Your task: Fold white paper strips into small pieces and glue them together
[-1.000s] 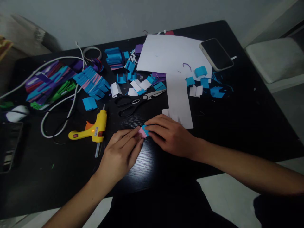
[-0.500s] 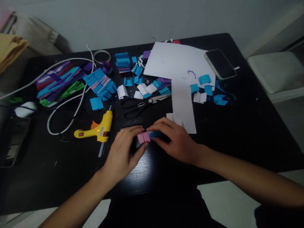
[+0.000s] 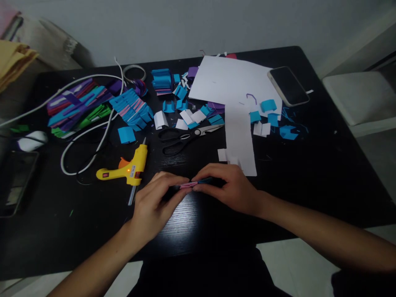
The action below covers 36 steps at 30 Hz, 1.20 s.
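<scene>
Between both hands, low over the black table, is a small folded paper piece (image 3: 188, 185), pink at its left part and blue at its right. My left hand (image 3: 157, 198) pinches the pink end between thumb and fingers. At the middle and blue end, my right hand (image 3: 230, 185) grips it the same way, hiding part of the blue. The piece now looks thin, seen nearly edge-on. A yellow glue gun (image 3: 136, 165) with a lit orange light lies left of my left hand. Beyond the hands rest black-handled scissors (image 3: 185, 138).
Folded blue and white paper pieces (image 3: 187, 115) lie scattered behind the scissors. White sheets (image 3: 232, 82) and a phone (image 3: 288, 86) are at the back right. Bundled coloured strips (image 3: 77, 103), a white cable (image 3: 105, 136) and a tape roll (image 3: 135, 73) occupy the left.
The pink paper's broad face has turned and flattened into a thin edge as my fingers press it together. Both hands have shifted slightly towards me.
</scene>
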{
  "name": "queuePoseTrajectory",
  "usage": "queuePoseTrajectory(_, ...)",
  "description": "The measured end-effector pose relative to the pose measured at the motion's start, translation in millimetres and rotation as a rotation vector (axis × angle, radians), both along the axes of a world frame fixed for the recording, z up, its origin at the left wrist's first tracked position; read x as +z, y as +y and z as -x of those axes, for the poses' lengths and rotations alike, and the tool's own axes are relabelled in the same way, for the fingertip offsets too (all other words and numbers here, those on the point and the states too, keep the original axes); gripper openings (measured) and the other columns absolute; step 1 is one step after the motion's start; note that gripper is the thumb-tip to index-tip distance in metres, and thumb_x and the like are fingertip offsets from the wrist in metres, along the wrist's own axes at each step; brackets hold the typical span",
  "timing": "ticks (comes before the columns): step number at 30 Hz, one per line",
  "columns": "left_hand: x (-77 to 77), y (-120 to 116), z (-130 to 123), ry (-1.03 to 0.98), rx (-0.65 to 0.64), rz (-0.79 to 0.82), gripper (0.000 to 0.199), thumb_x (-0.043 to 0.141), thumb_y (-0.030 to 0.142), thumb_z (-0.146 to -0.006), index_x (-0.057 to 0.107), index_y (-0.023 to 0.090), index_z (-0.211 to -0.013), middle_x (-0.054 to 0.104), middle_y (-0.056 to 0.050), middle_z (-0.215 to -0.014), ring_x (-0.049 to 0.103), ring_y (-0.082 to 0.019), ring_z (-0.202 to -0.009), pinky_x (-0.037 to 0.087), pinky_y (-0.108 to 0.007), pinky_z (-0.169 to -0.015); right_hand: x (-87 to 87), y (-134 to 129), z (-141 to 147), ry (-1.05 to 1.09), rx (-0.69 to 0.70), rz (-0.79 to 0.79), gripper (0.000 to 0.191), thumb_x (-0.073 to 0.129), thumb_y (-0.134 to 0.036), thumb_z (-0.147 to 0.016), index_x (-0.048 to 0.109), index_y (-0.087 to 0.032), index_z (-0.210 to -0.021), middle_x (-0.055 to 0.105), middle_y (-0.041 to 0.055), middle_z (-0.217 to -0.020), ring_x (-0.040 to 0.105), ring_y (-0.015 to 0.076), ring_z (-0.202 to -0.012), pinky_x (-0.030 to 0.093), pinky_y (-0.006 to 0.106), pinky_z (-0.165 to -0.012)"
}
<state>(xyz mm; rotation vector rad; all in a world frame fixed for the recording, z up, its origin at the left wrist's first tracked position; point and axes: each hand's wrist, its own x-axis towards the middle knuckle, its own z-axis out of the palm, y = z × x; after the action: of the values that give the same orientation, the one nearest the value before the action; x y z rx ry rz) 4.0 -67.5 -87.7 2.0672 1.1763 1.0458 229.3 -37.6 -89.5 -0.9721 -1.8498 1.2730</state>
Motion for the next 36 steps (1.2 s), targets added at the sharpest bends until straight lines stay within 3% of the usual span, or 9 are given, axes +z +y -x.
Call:
queuePoseTrajectory(7,1.5,0.6,0.1,-0.068,-0.045,0.119,0.016,0.075,0.014,-0.091,0.076,0.02,-0.106,0.079,-0.004,-0.094,0.074,-0.016,-0.084,0.061,-0.028,-0.074,-4.4,-4.3,1.8,0.087,-0.021,-0.126,0.008,0.075,-0.02,-0.094,0.078,-0.017,-0.101,0.08,0.006,-0.096,0.076,0.0169,-0.089,0.062,0.031,-0.082)
queuePoseTrajectory(14,2.4,-0.7,0.7,-0.093,-0.047,0.117,0.018,0.071,0.011,-0.093,0.078,0.022,-0.104,0.08,-0.003,-0.093,0.075,-0.016,-0.082,0.062,-0.027,-0.071,-4.1,-6.8,4.4,0.13,-0.048,-0.221,0.008,0.073,-0.019,-0.094,0.078,-0.017,-0.1,0.08,0.0067,-0.093,0.076,0.0182,-0.088,0.065,0.033,-0.081)
queuePoseTrajectory(36,3.1,0.0,-2.7,-0.101,-0.069,0.097,0.011,0.068,0.01,-0.095,0.073,0.018,-0.098,0.075,-0.003,-0.083,0.071,-0.014,-0.073,0.057,-0.025,-0.064,-3.8,-7.1,6.6,0.1,-0.055,-0.175,0.006,0.075,-0.021,-0.093,0.076,-0.015,-0.094,0.079,0.006,-0.088,0.075,0.0157,-0.08,0.06,0.028,-0.074)
